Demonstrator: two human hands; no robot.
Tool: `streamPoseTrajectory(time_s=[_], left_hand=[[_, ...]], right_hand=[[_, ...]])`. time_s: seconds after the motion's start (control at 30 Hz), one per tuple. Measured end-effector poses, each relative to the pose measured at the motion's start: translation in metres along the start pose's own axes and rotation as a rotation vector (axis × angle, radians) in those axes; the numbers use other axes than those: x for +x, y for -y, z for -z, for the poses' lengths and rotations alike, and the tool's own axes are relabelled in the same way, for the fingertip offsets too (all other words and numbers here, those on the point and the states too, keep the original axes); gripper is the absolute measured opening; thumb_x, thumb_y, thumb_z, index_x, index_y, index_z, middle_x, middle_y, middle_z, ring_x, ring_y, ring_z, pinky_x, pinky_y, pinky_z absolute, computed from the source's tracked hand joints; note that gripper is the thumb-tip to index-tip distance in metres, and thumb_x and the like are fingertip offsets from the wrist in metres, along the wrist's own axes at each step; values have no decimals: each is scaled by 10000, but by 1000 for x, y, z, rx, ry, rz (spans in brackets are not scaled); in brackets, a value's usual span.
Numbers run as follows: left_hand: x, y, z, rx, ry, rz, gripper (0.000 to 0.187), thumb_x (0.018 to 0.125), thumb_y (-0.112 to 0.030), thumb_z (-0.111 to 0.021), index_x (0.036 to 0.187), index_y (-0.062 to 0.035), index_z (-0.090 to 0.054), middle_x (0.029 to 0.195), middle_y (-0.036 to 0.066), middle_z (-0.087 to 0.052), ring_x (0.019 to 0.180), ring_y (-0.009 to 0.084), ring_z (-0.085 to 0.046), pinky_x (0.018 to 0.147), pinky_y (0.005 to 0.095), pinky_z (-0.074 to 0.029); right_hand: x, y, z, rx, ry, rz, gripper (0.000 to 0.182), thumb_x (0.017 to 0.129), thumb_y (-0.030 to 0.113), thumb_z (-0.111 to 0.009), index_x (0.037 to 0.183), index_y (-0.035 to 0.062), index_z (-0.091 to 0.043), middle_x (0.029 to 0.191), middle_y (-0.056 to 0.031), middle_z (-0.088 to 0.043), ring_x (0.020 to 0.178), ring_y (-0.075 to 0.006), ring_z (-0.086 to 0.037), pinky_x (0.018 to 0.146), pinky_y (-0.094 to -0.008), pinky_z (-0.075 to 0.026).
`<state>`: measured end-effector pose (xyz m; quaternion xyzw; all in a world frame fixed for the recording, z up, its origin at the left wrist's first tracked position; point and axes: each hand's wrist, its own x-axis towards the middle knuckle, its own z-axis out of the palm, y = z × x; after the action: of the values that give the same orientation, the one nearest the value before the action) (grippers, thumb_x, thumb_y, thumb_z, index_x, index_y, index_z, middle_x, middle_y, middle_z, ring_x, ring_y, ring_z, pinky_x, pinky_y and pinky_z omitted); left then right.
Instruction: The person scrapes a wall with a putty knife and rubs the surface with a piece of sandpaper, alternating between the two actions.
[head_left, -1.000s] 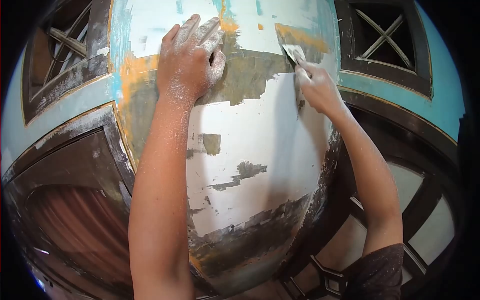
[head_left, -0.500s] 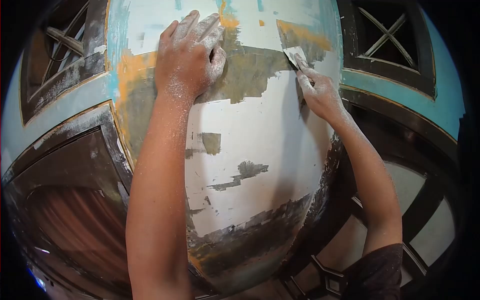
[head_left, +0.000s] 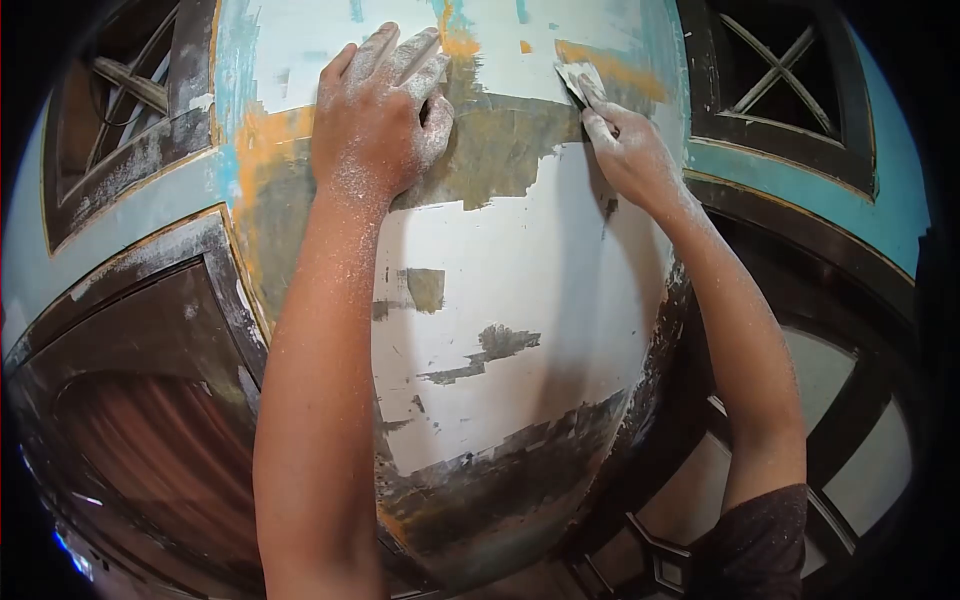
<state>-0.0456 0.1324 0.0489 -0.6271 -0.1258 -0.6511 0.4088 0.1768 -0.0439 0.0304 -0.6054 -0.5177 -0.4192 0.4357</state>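
My left hand point(head_left: 378, 115), dusted with white powder, lies against the wall with its fingers stretched upward and its thumb out to the side. No object shows in it. In my right hand point(head_left: 632, 150) is a putty knife point(head_left: 580, 82), its blade smeared with white and touching the wall at the upper right. Below and between the hands spreads white putty point(head_left: 500, 260) with ragged edges. Bare grey-brown patches point(head_left: 500, 150) show around it, along with orange and turquoise paint point(head_left: 612, 66) near the blade.
Dark wooden door panels point(head_left: 150, 440) stand on the left. Framed openings with crossed bars point(head_left: 775, 68) sit at upper left and upper right. Dark wooden framing point(head_left: 830, 420) with pale panels is behind my right arm. The lower wall point(head_left: 480, 510) is dark and stained.
My right hand and the putty knife have moved a little up and to the left along the wall. My left hand stays in the same place.
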Motion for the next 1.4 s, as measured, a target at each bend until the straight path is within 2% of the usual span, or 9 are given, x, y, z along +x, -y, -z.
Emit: streamPoseTrajectory(time_s=[0.23, 0.33, 0.7, 0.8, 0.83, 1.07, 1.13, 1.27, 1.4], left_hand=[[1, 0, 0, 12, 14, 15, 395, 942, -265, -607, 1326, -278, -702, 1497, -77, -574, 1439, 193, -464, 1232, 421, -313], [1, 0, 0, 21, 10, -10, 392, 945, -273, -609, 1326, -279, -702, 1497, -76, -575, 1436, 189, -466, 1228, 414, -317], [1, -1, 1, 11, 63, 10, 389, 932, -254, -611, 1308, -254, -712, 1488, -70, -586, 1436, 196, -468, 1226, 422, -313], [0, -1, 2, -7, 25, 16, 394, 933, -259, -607, 1314, -265, -710, 1492, -79, -581, 1441, 189, -462, 1228, 416, -313], [0, 0, 2, -6, 25, 18, 394, 934, -261, -607, 1314, -269, -711, 1494, -83, -578, 1441, 187, -462, 1224, 413, -316], [1, 1, 2, -49, 12, 20, 390, 931, -246, -613, 1307, -267, -714, 1486, -70, -587, 1433, 192, -471, 1212, 413, -334], [1, 1, 2, -55, 8, 20, 390, 931, -247, -614, 1307, -264, -715, 1482, -70, -591, 1431, 191, -473, 1213, 415, -333], [0, 1, 1, -45, 3, 24, 388, 933, -248, -613, 1307, -255, -714, 1479, -72, -593, 1428, 191, -477, 1219, 420, -324], [1, 0, 0, -47, 5, 35, 382, 937, -260, -614, 1306, -262, -715, 1480, -75, -592, 1429, 187, -474, 1223, 413, -318]], right_hand=[[-2, 11, 2, -36, 28, -57, 397, 1019, 271, -498, 1273, 32, -689, 1126, -292, -699, 1056, -490, -658, 974, -506, -503], [14, 18, 4, -63, 87, -116, 427, 1040, 273, -506, 1381, 45, -626, 1213, -284, -692, 1148, -446, -659, 1028, -428, -481], [12, 37, -6, 63, -48, -173, 396, 1012, 265, -501, 1247, 8, -690, 1075, -296, -706, 1048, -480, -658, 962, -505, -499], [9, 58, 5, 146, 98, -402, 387, 1015, 248, -489, 1235, 1, -689, 809, -243, -703, 712, -386, -699, 761, -475, -553], [13, 53, 0, 124, 6, -226, 377, 1016, 238, -480, 1226, -2, -682, 682, -197, -654, 517, -314, -630, 627, -450, -541], [7, 61, 13, 182, 112, -444, 360, 1011, 242, -476, 1156, -3, -696, 876, -259, -712, 755, -400, -689, 798, -481, -537], [-3, 30, 5, 30, 1, -156, 375, 1011, 255, -479, 1176, -7, -688, 955, -274, -715, 867, -450, -683, 849, -491, -523], [-31, -3, 14, -38, 159, -202, 441, 1020, 248, -482, 1403, 72, -612, 1242, -287, -661, 1135, -471, -642, 990, -446, -499], [-46, -14, 9, -20, 89, -59, 449, 1023, 239, -508, 1441, 95, -584, 1311, -270, -632, 1186, -462, -623, 1020, -439, -492]])
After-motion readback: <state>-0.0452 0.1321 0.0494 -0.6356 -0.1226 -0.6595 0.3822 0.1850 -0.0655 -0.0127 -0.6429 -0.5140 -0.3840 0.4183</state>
